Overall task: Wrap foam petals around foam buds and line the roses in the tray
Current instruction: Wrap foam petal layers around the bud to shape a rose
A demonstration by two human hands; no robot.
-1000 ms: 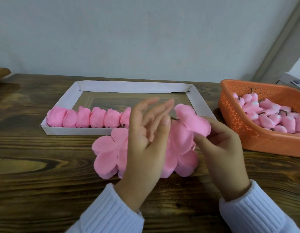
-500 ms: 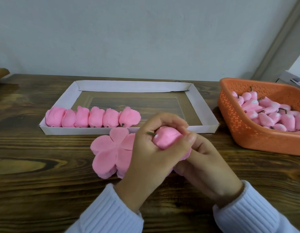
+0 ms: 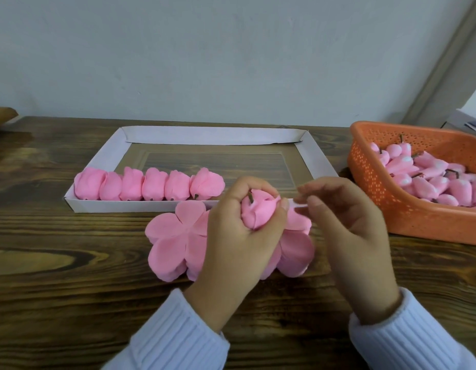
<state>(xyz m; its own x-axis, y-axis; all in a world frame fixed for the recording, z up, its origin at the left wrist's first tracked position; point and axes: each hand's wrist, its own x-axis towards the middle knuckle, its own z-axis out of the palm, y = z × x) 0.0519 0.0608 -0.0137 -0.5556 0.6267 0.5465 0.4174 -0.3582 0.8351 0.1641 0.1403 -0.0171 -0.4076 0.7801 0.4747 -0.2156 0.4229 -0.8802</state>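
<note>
Right hand (image 3: 349, 222) has let go, fingers loosely curled, holding nothing; left hand (image 3: 239, 236) grips the rose (image 3: 258, 212) just in front of the tray (image 3: 210, 134). Dark wood table (image 3: 71, 303), grey wall (image 3: 231, 49) behind.

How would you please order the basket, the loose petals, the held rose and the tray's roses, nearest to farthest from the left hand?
1. Held rose, gripped in the left hand.
2. Loose petals, directly under it.
3. Tray's roses, just behind, to its left.
4. Basket, far right.
</note>
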